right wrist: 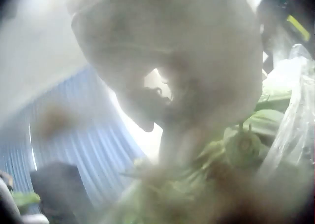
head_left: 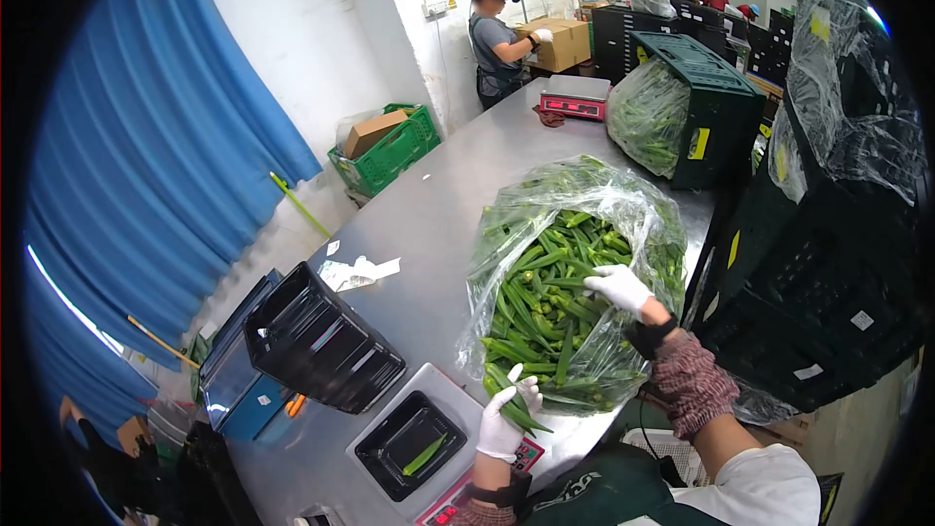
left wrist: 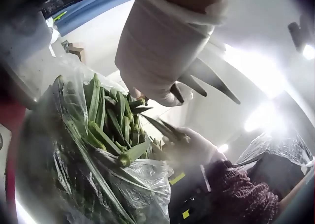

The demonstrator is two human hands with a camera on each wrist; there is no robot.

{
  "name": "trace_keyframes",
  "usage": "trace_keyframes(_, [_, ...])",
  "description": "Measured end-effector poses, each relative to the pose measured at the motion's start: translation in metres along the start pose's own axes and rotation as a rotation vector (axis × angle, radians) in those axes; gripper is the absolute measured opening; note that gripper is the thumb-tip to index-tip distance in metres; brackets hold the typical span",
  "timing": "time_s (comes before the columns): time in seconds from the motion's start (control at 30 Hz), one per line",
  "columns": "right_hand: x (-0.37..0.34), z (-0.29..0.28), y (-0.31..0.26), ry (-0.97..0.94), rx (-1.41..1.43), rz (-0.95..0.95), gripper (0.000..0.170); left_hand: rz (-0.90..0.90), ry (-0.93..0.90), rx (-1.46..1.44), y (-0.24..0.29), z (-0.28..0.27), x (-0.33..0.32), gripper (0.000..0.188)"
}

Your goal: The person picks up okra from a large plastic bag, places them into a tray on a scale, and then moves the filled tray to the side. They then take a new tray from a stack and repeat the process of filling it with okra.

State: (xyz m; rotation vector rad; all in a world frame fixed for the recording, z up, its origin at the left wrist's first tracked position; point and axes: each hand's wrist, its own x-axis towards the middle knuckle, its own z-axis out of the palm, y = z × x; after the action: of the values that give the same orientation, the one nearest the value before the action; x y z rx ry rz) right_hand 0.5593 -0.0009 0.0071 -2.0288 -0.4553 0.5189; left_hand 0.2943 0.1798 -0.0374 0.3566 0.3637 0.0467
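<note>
My gloved left hand (head_left: 502,427) grips several okra pods (head_left: 523,415) beside the scale, and their pointed tips stick out past the glove in the left wrist view. My gloved right hand (head_left: 619,289) is over the heap of okra (head_left: 545,302) inside a large clear plastic bag (head_left: 497,234). In the left wrist view an okra pod (left wrist: 165,129) extends from the right hand's fingers. The right wrist view is blurred, with the glove filling much of it. A black tray (head_left: 378,468) on the scale (head_left: 438,390) contains a single okra pod (head_left: 425,455).
Stacked black trays (head_left: 326,341) stand left of the scale, near paper scraps (head_left: 355,275). Beyond the bag, a dark green crate (head_left: 721,122) lies tipped with more bagged okra. Another scale (head_left: 575,99) is at the table's far end, where a person (head_left: 497,44) handles a cardboard box (head_left: 560,45).
</note>
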Motion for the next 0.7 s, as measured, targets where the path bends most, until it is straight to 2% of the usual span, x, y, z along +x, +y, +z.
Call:
trace_keyframes(0.07, [-0.019,-0.008,0.001,-0.129,0.415,-0.054,0.033,-0.008,-0.022,0.029,0.001,0.011,-0.004,0.059])
trace_keyframes(0.17, [-0.056,0.001,-0.02,-0.372,0.767,-0.088,0.034,-0.074,-0.094,0.038,-0.001,0.021,0.001,0.056])
trace_keyframes(0.27, [-0.074,0.02,-0.033,-0.51,0.586,-0.208,0.045,-0.131,-0.175,0.037,-0.005,0.034,0.001,0.055])
trace_keyframes(0.3, [-0.088,0.021,-0.05,-0.525,0.373,-0.239,0.044,-0.183,-0.239,0.039,-0.004,0.036,0.0,0.056])
trace_keyframes(0.33, [-0.086,0.031,-0.039,-0.671,0.349,-0.195,0.038,-0.234,-0.301,0.04,-0.005,0.036,-0.003,0.057])
trace_keyframes(0.4, [-0.095,0.04,-0.056,-0.561,-0.045,-0.788,0.034,-0.267,-0.295,-0.056,-0.009,0.019,-0.003,0.058])
trace_keyframes(0.43, [-0.098,0.039,-0.065,-0.514,-0.137,-0.835,0.032,-0.25,-0.326,-0.006,-0.008,0.014,-0.005,0.058])
trace_keyframes(0.53, [-0.096,0.03,-0.068,-0.278,0.005,-0.859,0.033,-0.238,-0.332,-0.008,-0.004,0.011,-0.011,0.06])
trace_keyframes(0.6, [-0.104,0.023,-0.077,-0.228,0.121,-0.798,0.032,-0.158,-0.334,0.115,-0.003,0.016,-0.016,0.062])
trace_keyframes(0.63, [-0.102,0.026,-0.076,-0.248,0.053,-0.851,0.033,-0.159,-0.335,0.115,-0.004,0.018,-0.018,0.062])
trace_keyframes(0.7, [-0.104,0.039,-0.079,-0.252,-0.154,-0.955,0.034,-0.153,-0.334,-0.073,-0.009,0.024,-0.017,0.061])
